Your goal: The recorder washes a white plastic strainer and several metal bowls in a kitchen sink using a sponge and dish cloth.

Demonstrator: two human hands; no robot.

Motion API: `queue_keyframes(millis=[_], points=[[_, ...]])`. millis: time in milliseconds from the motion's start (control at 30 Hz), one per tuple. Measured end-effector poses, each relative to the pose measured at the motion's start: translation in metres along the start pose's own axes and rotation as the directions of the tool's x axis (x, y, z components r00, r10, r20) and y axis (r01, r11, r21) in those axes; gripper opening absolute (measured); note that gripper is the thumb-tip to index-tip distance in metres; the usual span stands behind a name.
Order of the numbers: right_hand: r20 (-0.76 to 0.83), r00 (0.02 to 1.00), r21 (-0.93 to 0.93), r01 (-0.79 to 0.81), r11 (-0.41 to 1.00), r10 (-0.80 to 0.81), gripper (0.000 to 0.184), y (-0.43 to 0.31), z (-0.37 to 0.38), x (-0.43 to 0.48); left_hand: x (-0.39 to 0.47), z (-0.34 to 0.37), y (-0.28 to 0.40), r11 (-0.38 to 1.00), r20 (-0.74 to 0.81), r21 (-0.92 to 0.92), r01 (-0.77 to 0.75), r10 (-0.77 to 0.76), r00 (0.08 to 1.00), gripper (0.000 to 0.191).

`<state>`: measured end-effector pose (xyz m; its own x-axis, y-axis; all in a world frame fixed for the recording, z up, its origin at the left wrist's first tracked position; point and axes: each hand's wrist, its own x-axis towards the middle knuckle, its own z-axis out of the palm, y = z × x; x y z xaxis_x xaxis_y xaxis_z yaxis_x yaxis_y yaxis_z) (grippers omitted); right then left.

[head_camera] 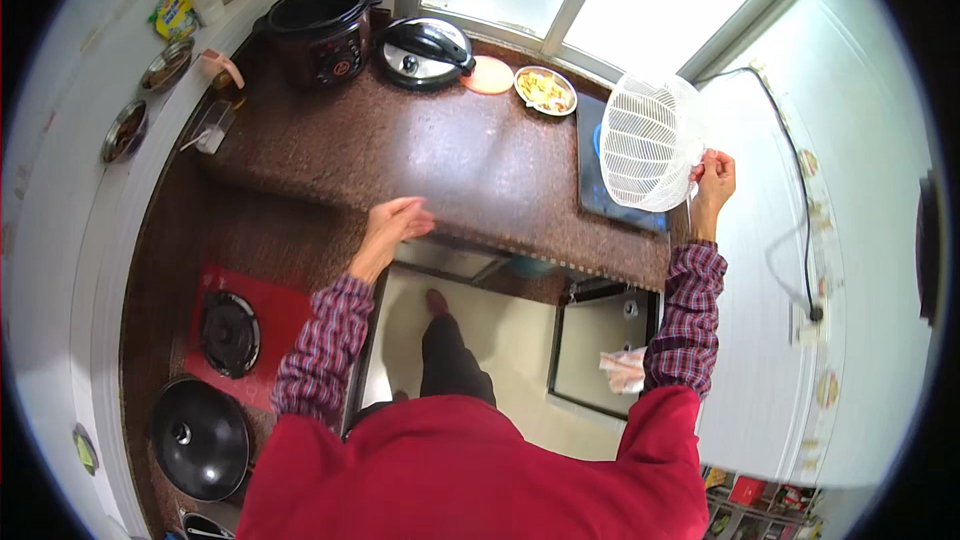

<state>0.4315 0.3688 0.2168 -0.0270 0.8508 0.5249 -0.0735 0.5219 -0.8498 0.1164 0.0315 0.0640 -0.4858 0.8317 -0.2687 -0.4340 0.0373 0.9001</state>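
Observation:
My right hand (pixel 713 171) grips the rim of a white slatted plastic basket (pixel 646 146), tilted on its side above the black induction cooktop (pixel 622 202). Something blue shows partly behind the basket. Over the counter's front edge, my left hand (pixel 399 225) holds nothing that I can see; its fingers are slightly blurred. Left of the basket, a metal bowl of yellowish food (pixel 545 91) stands by the window. Next to it lie a round orange-pink disc (pixel 488 76) and a pressure cooker lid (pixel 424 53).
An electric pressure cooker (pixel 319 34) stands uncovered at the back left. A gas burner (pixel 229 334) and a wok lid (pixel 200 439) are at the lower left. A cabinet door (pixel 592 337) below the counter stands ajar, with a cloth (pixel 624 370). A black cable (pixel 806 202) hangs at right.

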Motion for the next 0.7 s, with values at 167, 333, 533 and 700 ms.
queue_keyframes(millis=[167,333,533,700], points=[[0.029,0.997,0.071,-0.074,0.995,0.072,0.009,0.077,0.064,0.069,0.171,0.040,-0.008,0.998,0.021,0.045,0.033,-0.034,0.999,0.030],[0.103,0.979,0.035,-0.181,0.983,0.177,0.008,0.140,0.096,0.101,0.312,0.082,-0.022,0.987,-0.022,0.149,0.063,-0.060,0.998,0.029],[0.112,0.955,-0.002,-0.274,0.962,0.273,0.009,0.178,0.109,0.111,0.401,0.130,-0.049,0.990,-0.152,0.081,0.118,-0.105,0.983,0.019],[0.115,0.948,0.018,-0.302,0.953,0.298,0.011,0.199,0.111,0.117,0.428,0.147,-0.061,0.971,-0.130,0.066,0.229,-0.220,0.967,0.021]])
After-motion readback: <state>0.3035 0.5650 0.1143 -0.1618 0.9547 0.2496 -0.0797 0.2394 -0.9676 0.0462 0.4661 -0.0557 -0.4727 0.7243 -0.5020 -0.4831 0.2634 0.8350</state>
